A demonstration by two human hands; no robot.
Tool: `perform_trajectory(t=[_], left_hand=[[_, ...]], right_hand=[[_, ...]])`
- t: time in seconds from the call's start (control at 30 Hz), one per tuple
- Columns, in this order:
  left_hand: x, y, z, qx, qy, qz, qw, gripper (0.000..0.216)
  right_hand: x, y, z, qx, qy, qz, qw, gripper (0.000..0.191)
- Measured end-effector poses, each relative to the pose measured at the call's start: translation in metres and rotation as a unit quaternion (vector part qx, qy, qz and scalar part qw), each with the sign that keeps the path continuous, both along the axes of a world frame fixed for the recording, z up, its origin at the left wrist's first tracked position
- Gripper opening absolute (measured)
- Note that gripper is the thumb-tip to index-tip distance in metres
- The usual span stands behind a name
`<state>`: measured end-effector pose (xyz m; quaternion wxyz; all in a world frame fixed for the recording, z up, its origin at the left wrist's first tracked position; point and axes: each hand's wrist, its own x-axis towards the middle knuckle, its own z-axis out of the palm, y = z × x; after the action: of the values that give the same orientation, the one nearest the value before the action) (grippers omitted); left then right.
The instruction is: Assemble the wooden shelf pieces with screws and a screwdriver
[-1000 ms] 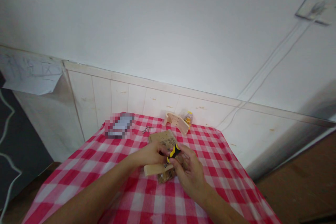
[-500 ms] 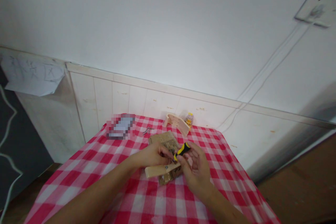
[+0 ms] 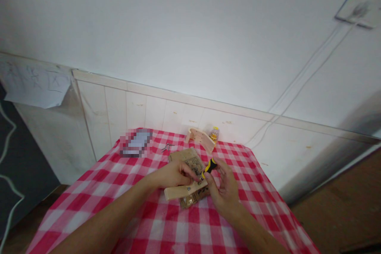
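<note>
A short screwdriver with a yellow and black handle is held in my right hand, tilted, its lower end close to a curved pale wooden piece. Dark metal fittings show on that piece; whether the screwdriver touches one I cannot tell. My left hand is closed at the far side of the wood and steadies it, fingertips by the fitting nearest the screwdriver. Under both hands lies a brown cardboard package with dark printing, partly hidden.
Several small metal screws lie behind the package. A second curved wooden piece stands near the wall beside a yellow-topped container. A blurred-out flat device is at the back left on the checked tablecloth.
The screwdriver has shifted slightly right, apart from my left fingers, so a dark fitting on the wood now shows. My left index finger reaches out more. The wooden piece has barely moved.
</note>
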<state>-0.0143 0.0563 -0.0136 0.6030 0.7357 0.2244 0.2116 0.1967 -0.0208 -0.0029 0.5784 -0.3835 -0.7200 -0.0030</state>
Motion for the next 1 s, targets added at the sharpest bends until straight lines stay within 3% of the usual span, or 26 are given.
perform_trajectory(t=[0.33,0.53,0.8,1.0], left_hand=[[0.001,-0.004,0.005,0.007,0.007,-0.009,1.0,0.032],[0.001,-0.005,0.006,0.022,0.011,-0.005,1.0,0.03],[0.002,-0.006,0.008,0.009,0.002,-0.003,1.0,0.028],[0.002,-0.007,0.01,0.005,-0.001,-0.004,1.0,0.028]], right_hand=[[-0.003,-0.007,0.012,-0.108,0.023,0.12,0.987,0.042],[-0.009,-0.012,0.022,-0.109,0.017,0.175,0.978,0.035],[-0.008,-0.009,0.019,-0.105,0.031,0.15,0.982,0.039],[-0.004,-0.005,0.013,-0.103,0.023,0.085,0.991,0.041]])
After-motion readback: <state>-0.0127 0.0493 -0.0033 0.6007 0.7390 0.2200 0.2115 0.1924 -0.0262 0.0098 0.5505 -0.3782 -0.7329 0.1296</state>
